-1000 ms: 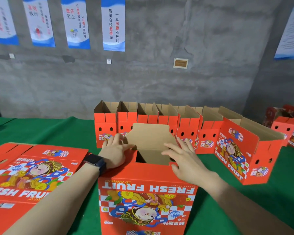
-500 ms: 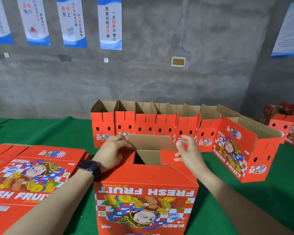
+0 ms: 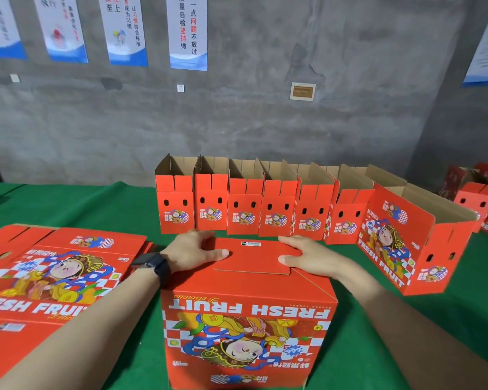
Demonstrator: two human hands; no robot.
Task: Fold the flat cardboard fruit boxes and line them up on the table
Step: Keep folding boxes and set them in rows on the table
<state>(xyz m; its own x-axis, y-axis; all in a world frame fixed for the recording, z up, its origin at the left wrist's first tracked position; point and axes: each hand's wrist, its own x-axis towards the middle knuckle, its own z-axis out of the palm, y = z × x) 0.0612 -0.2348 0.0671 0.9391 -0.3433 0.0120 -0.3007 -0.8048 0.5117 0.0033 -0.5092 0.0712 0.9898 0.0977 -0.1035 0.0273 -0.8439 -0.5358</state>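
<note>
Now my left hand (image 3: 193, 253) lies palm down on top of the box (image 3: 248, 319), with the thumb stretched to the right over the red flap (image 3: 254, 257). The other fingers reach toward the far edge, and I cannot see their tips well. My right hand (image 3: 302, 256) lies the same way on the other side, thumb pointing left and touching the flap's right end. Both hands press on the cardboard and grip nothing. The flap lies flat between them and closes the top. On my left wrist sits a black watch (image 3: 152, 266).

The box stands upright on the green table (image 3: 82, 204) just in front of me, and its "FRESH FRUIT" print is upside down from my side. To the left of it lie the flat boxes (image 3: 54, 277) in a stack, print facing up. Behind my hands a row (image 3: 245, 209) of folded boxes stands side by side with open tops, narrow ends toward me. At the right end of it a last box (image 3: 400, 243) stands turned at an angle, long side showing. More red boxes (image 3: 485, 198) are at the far right edge, blurred. Behind all is a grey wall (image 3: 265, 122) with posters (image 3: 188, 32)
</note>
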